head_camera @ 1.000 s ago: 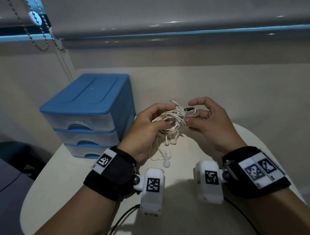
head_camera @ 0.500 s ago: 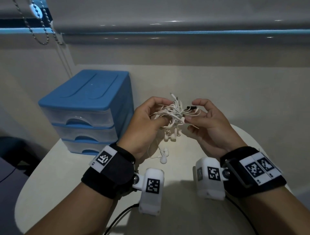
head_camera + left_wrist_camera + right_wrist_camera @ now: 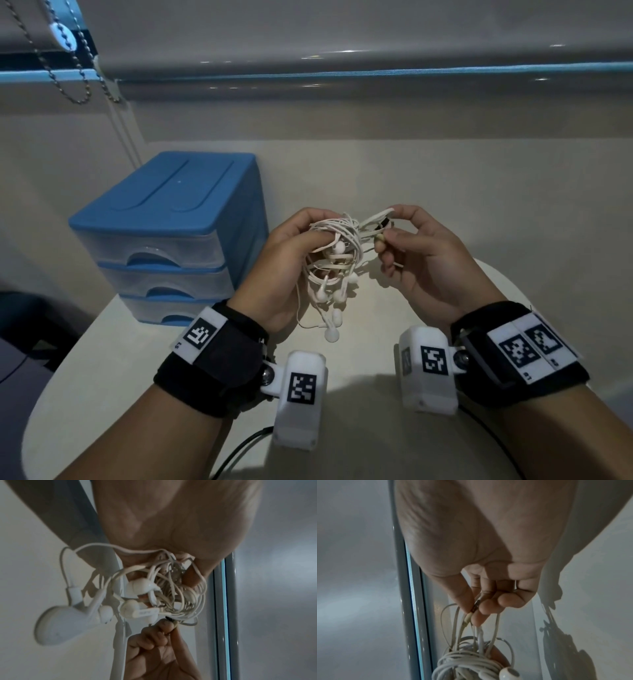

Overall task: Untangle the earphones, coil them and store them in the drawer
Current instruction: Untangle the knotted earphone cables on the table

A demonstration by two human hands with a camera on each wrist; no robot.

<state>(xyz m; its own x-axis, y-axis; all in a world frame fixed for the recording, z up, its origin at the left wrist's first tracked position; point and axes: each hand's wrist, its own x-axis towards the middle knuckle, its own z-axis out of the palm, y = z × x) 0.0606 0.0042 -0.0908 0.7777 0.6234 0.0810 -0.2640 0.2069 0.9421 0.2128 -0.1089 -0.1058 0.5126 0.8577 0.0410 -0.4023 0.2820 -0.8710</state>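
The left hand (image 3: 274, 270) clutches the tangle (image 3: 334, 260) above the desk (image 3: 102, 359); the right hand (image 3: 424, 260), at 3 o'clock of it, pinches the plug (image 3: 383, 229). The plug's axis points at 9 o'clock into the knot, so freeing it probably means drawing toward 3 o'clock. The drawers (image 3: 164, 246), closed, stand at 9 o'clock.

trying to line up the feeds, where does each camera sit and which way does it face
Head: on the head, looking down at both hands, the left hand gripping the earphones.
Left wrist: along the left palm to the earphones.
Right wrist: along the right hand, fingers pinching the plug.
All share the tangle.
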